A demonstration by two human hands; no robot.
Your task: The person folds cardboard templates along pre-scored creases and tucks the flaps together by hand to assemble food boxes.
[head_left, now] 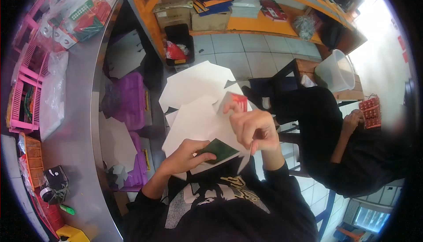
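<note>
My left hand is closed on a dark green card, perhaps a small stack, with its thumb on top and a pale edge showing below. Beside it, my right hand is raised, thumb and finger pinched on a thin pale slip that hangs down and is blurred. A red-and-white card appears at that hand's outstretched finger; whether it is gripped I cannot tell. Under both hands, large white die-cut cardboard sheets lie overlapping across my lap.
A steel counter runs along the left with pink baskets and plastic-wrapped goods. Purple crates stand beneath it. An orange shelf is ahead. On the right sits another person in black, near a stool with a clear bucket.
</note>
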